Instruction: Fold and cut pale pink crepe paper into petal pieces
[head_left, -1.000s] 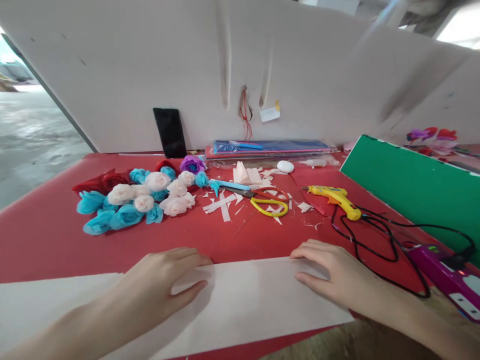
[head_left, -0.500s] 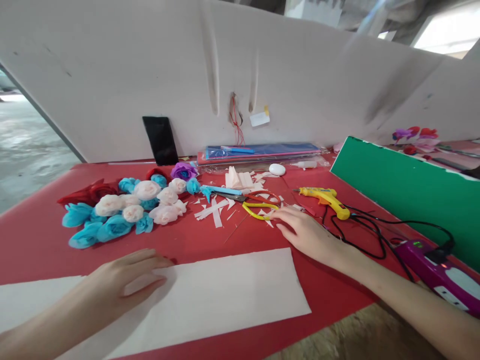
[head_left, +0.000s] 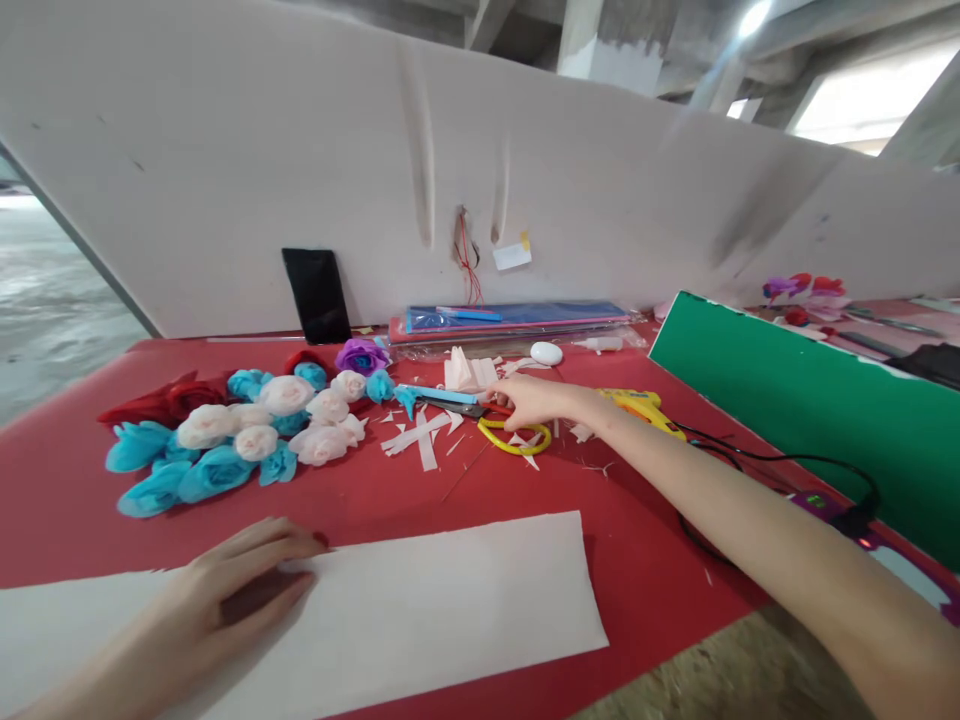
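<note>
My left hand (head_left: 232,590) rests on a long pale paper strip (head_left: 465,590), its fingers stretched along the upper edge and the thumb apart. Farther back, my right hand (head_left: 529,398) curls its fingers round the red handle of the scissors (head_left: 493,434). The scissors lie on the table, one loop wrapped in yellow, and the hand covers part of the red loop. A light blue stick (head_left: 442,394) lies over the blades, close to my right fingertips. Pale paper scraps (head_left: 424,438) are scattered about, and a folded pale paper stack (head_left: 466,372) lies just behind.
Crepe-paper flowers (head_left: 255,442) in blue, pale pink, red and purple cluster at left. A yellow glue gun (head_left: 637,402) is partly behind my right forearm, near a purple power strip (head_left: 817,505) and a green board (head_left: 810,420). A black phone (head_left: 319,295) leans on the wall.
My right hand has moved left and slightly away from me, from beside the yellow loop to the scissors' red handle. The left hand stays on the paper. The view has tilted up slightly.
</note>
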